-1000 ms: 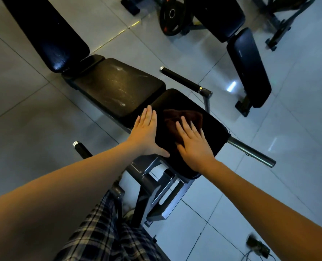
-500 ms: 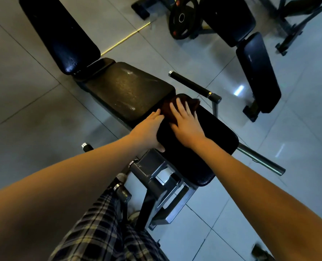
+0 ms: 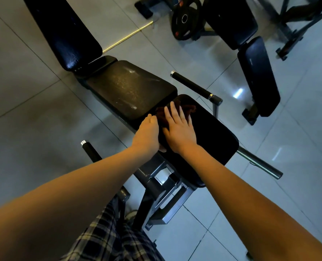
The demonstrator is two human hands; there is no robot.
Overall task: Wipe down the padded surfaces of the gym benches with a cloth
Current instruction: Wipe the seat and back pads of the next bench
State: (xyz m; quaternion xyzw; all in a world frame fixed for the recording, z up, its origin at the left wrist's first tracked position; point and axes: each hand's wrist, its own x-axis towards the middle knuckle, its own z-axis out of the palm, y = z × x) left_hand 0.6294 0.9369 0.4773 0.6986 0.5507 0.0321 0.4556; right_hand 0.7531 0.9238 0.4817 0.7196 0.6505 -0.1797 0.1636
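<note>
A black gym bench stretches from upper left to centre: a raised back pad, a dusty middle seat pad and a near end pad. A dark reddish-brown cloth lies bunched at the far end of the near pad. My right hand lies flat on the cloth, fingers straight, pressing it down. My left hand grips the pad's left edge, fingers curled over it, beside the cloth.
Handle bars and a steel bar stick out from the bench frame. A second black bench stands at the right, with a weight plate behind. Grey floor tiles surround the bench. My plaid trousers show below.
My right hand has slid the cloth away from me, from the pad's middle to its far end. My left hand went from lying flat to curling over the pad's edge.
</note>
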